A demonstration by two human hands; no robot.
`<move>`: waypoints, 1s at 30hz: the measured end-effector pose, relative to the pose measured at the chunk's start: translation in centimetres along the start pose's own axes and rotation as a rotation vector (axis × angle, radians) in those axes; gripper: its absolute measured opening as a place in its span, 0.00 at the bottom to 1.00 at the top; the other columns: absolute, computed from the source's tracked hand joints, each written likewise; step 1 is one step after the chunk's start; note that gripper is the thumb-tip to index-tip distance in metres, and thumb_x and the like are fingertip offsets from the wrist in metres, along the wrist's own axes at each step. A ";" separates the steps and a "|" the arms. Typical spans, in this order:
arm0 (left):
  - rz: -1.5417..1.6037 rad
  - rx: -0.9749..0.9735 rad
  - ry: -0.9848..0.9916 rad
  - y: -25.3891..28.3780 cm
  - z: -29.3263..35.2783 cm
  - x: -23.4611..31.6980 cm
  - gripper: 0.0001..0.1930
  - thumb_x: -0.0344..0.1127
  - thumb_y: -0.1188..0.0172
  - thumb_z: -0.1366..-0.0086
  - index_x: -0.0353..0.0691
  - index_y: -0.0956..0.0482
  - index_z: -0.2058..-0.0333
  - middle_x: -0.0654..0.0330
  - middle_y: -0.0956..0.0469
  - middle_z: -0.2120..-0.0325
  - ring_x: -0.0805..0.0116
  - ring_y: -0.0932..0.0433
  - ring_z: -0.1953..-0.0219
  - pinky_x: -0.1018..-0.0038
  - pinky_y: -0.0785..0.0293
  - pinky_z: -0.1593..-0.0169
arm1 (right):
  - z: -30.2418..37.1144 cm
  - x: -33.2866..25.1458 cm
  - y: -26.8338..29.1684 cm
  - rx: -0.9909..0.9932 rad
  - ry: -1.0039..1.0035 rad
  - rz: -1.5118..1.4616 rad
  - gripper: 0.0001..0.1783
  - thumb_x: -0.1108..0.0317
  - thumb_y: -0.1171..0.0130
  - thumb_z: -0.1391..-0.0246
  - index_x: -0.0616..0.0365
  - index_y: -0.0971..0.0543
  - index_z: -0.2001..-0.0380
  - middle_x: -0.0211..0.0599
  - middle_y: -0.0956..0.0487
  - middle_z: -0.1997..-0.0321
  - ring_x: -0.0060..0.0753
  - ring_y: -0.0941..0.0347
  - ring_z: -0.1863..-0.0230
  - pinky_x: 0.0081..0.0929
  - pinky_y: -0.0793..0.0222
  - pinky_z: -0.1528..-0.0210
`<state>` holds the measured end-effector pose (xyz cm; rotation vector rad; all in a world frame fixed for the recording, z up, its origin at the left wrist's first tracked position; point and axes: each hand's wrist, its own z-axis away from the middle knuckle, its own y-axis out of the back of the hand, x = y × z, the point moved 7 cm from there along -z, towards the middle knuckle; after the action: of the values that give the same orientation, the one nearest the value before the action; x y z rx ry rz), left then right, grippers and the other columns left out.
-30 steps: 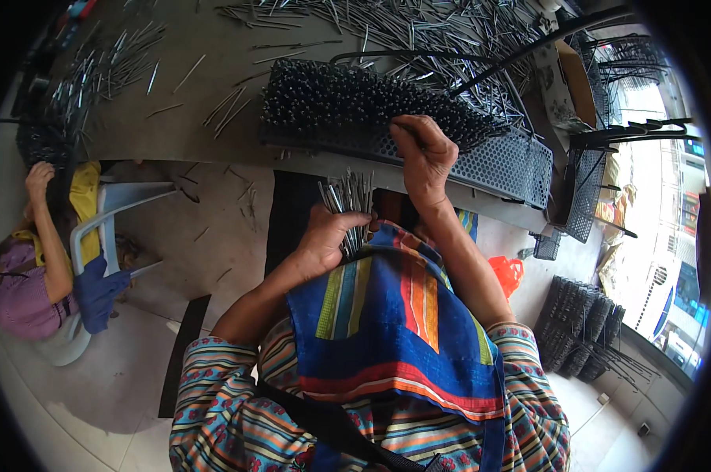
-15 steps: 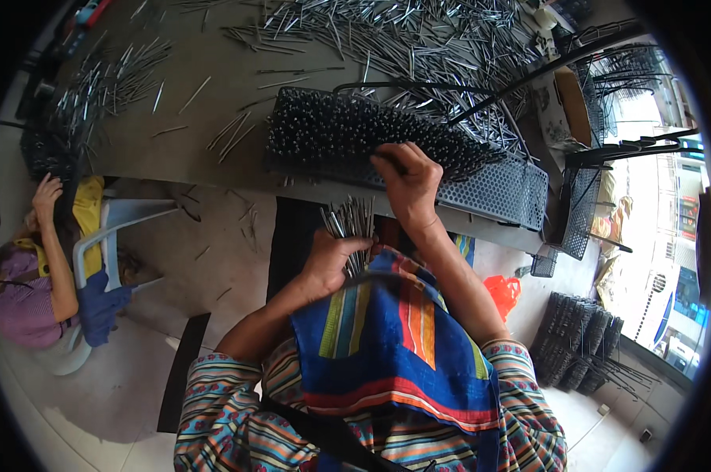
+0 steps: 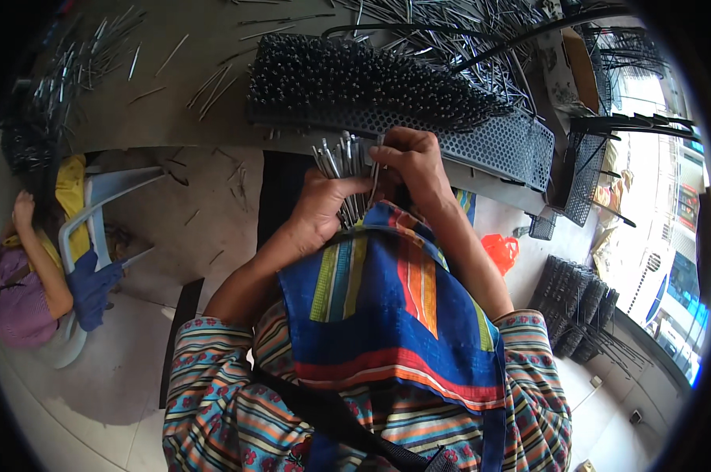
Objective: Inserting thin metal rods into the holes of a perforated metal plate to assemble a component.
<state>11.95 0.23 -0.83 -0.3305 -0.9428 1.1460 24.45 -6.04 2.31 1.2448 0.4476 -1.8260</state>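
My left hand [image 3: 321, 206] is wrapped round a bundle of thin metal rods [image 3: 344, 157], their tips fanned upward in front of my striped apron. Close beside it, my right hand [image 3: 415, 164] pinches a single rod [image 3: 376, 164] between thumb and fingers at the bundle's right side. Just beyond both hands, at the table's near edge, lies a long black perforated metal rack [image 3: 517, 153]. Densely packed rods [image 3: 363, 82] with shiny tips stand upright in it, covering most of its top; bare holes show at its right end and front strip.
Loose rods [image 3: 481, 20] lie heaped behind the rack, with more [image 3: 96, 47] at the far left. A co-worker [image 3: 36, 291] sits at the left by a pale plastic chair [image 3: 96, 212]. Stacked black racks [image 3: 576, 307] and a red bag [image 3: 501, 252] are on the floor at right.
My right hand has come back from the rack's rods to the bundle and pinches a rod there. The bundle appears higher, nearer the rack, while the whole view has tilted slightly.
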 end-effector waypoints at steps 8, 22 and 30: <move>-0.034 0.129 0.067 2.8 -0.4 -1.9 0.09 0.21 0.40 0.44 0.30 0.22 0.62 0.55 0.20 0.72 0.64 0.19 0.71 0.72 0.21 0.68 | 0.4 -3.2 3.6 0.444 0.440 -0.358 0.04 0.79 0.37 0.50 0.61 0.19 0.70 0.21 0.26 0.78 0.10 0.37 0.79 0.12 0.45 0.78; 0.015 0.106 -0.001 1.1 -0.8 -1.0 0.09 0.21 0.38 0.46 0.31 0.22 0.64 0.56 0.21 0.72 0.64 0.19 0.72 0.70 0.20 0.67 | 1.8 -6.1 1.4 0.383 0.916 0.447 0.07 0.82 0.36 0.59 0.64 0.20 0.72 0.38 0.21 0.70 0.29 0.23 0.70 0.20 0.29 0.68; -0.025 0.037 -0.027 1.3 -0.7 -1.1 0.11 0.19 0.39 0.48 0.31 0.22 0.64 0.57 0.21 0.72 0.65 0.19 0.72 0.70 0.20 0.67 | 4.1 -4.3 -1.4 0.294 1.151 0.856 0.15 0.69 0.41 0.65 0.56 0.20 0.67 0.35 0.20 0.61 0.33 0.22 0.69 0.29 0.30 0.70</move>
<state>11.60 -0.01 -2.64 -0.2730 -0.9461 1.1458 21.53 -6.19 7.67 2.1891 0.1622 -0.3434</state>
